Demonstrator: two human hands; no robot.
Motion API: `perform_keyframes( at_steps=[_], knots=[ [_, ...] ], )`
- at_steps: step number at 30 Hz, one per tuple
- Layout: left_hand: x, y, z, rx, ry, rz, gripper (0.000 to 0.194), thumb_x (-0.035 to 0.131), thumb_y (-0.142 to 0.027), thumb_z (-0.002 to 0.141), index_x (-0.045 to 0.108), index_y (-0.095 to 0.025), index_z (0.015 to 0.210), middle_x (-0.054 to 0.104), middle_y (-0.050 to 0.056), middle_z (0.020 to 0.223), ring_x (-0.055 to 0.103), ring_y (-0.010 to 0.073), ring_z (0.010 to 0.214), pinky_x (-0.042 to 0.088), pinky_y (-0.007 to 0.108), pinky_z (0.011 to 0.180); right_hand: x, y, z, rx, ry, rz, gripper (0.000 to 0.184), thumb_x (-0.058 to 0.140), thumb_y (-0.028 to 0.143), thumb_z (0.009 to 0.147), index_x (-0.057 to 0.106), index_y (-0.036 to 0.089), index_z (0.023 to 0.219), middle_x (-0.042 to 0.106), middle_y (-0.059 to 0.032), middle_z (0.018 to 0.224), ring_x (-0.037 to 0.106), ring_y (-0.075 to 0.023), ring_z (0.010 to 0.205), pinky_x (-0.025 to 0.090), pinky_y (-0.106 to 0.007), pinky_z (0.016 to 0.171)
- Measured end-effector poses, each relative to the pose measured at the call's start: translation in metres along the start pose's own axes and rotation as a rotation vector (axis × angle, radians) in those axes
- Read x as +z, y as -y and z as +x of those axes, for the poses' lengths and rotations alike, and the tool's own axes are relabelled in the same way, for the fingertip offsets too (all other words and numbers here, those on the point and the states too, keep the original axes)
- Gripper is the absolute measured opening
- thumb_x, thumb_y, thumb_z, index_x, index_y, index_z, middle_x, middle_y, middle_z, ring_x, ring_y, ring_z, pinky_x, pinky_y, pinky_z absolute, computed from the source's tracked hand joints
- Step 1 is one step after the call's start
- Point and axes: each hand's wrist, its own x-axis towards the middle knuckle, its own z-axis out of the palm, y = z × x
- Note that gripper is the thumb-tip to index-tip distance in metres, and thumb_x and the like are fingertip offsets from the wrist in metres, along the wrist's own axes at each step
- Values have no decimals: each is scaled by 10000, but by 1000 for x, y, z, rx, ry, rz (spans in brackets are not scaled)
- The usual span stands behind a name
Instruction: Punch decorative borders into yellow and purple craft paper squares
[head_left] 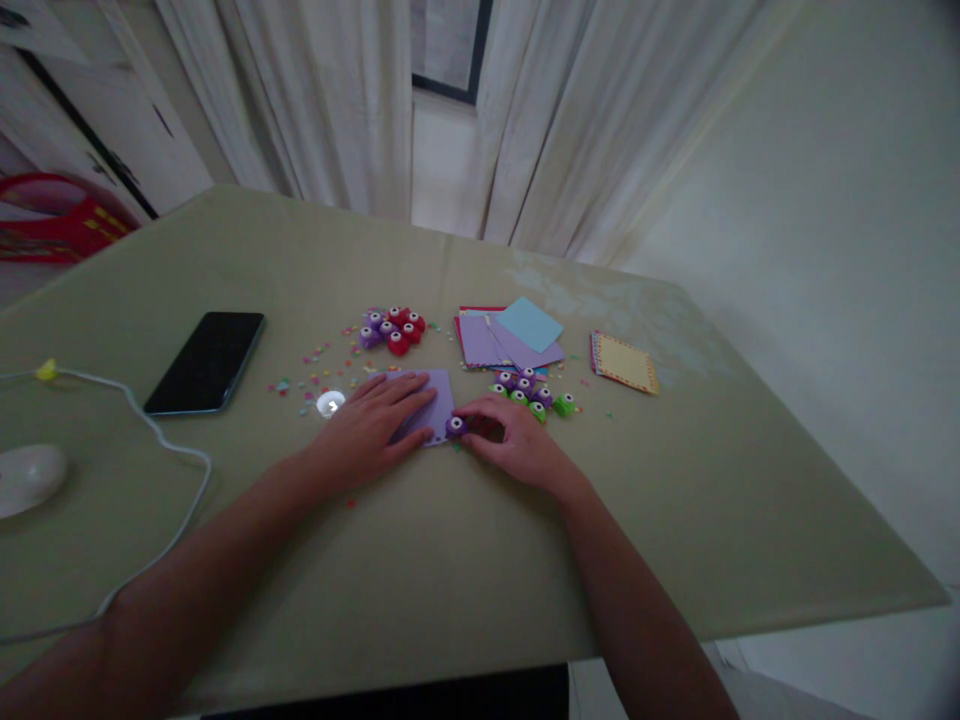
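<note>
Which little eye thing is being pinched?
The purple one at the edge of the lilac card, pinched by the right hand. The red-and-purple group and green-and-purple group sit farther back.

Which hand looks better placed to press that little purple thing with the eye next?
Probably the right hand: it pinches the purple eyed piece at the edge of the purple sheet, while the left hand lies spread over that sheet, apparently steadying it.
</note>
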Motion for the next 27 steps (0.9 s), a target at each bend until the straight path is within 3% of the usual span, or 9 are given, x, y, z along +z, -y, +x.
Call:
perform_keyframes(
  at_steps=[4, 8, 13, 16, 21, 27],
  knots=[
    [-5, -7, 1, 91, -116, -17, 506, 502, -473, 1118, 576, -219, 1549, 565, 144, 1640, 533, 304, 1513, 341, 572, 1297, 0, -1, -1, 13, 2, 50, 373, 759, 194, 943, 743, 211, 1315, 762, -91, 1217, 737, -201, 986, 601, -358, 899],
    [-11, -20, 2, 234, -235, -41, 393, 518, -287, 1101, 616, -247, 1480, 692, 120, 1476, 636, 273, 1362, 402, 526, 1246, 1, -1, -1, 8, -25, 82, 370, 708, 177, 949, 730, 202, 1317, 771, -81, 1159, 737, -192, 932, 604, -342, 860],
    [-6, -21, 2, 319, -275, -25, 425, 519, -136, 1043, 643, -257, 1431, 733, 99, 1384, 649, 280, 1268, 450, 513, 1177, 2, 7, 0, -34, -143, 91, 279, 651, 268, 1008, 750, 206, 1261, 746, -92, 1176, 699, -183, 913, 573, -317, 795],
    [-5, -18, 3, 322, -291, -9, 452, 494, -76, 1018, 670, -245, 1398, 752, 100, 1315, 648, 286, 1204, 491, 487, 1086, 6, 10, 5, -37, -235, 239, 273, 579, 395, 1061, 763, 208, 1136, 736, -69, 1039, 667, -184, 894, 540, -315, 785],
    [-9, -21, 6, 319, -223, -14, 493, 456, -52, 1002, 730, -267, 1351, 759, 88, 1151, 665, 261, 1086, 498, 444, 997, 21, 4, 18, -20, -371, 657, 536, 460, 663, 1063, 619, 230, 789, 550, 2, 706, 510, -162, 649, 439, -306, 635],
    [-5, -22, 7, 268, -129, -22, 566, 508, -85, 952, 726, -339, 1408, 729, 72, 1067, 643, 272, 1028, 477, 447, 979, 37, 16, 25, 6, -327, 676, 613, 437, 792, 1007, 564, 242, 767, 515, 2, 711, 480, -169, 655, 436, -320, 649]
  ],
)
